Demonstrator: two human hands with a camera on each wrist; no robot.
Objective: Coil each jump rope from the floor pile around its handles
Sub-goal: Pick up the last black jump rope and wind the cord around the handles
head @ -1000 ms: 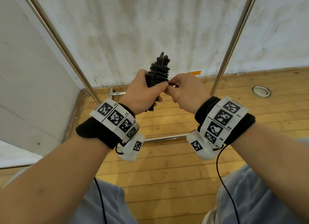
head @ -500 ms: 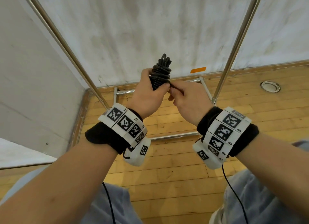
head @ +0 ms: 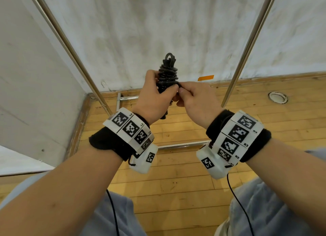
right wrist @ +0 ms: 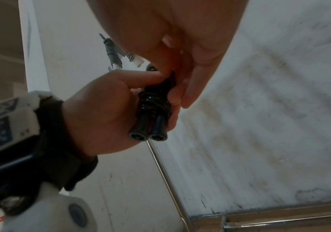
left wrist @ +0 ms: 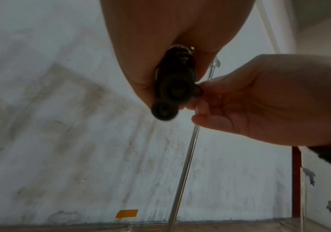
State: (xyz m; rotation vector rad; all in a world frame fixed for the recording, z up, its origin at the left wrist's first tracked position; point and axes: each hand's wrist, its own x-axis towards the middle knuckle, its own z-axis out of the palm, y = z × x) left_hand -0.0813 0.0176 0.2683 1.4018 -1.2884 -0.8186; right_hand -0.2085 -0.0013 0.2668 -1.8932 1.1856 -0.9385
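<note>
Jump rope [head: 167,75], black, is held upright in front of the chest above the wooden floor [head: 176,183], its cord already wound in tight turns around the two handles [right wrist: 148,125] that lie side by side, butt ends pointing down. The left hand [head: 155,98] has its grip curled round the bundle, thumb pressing on the lowest turns. The right hand [head: 195,100] pinches the last bit of cord [left wrist: 197,91] between thumb and forefinger, right against the coil. This looks like the finishing tuck, so the wrap is nearly done for this rope. To do it well, I judge the left thumb should keep pressure on the final turn so nothing springs loose, while the right hand pushes the free end under a neighbouring turn and pulls it snug. Slack here would likely let the stiff cord unwind. Whether the end is already under a turn cannot be told. Behind stand a white wall [head: 158,24] and metal poles [head: 70,47].
</note>
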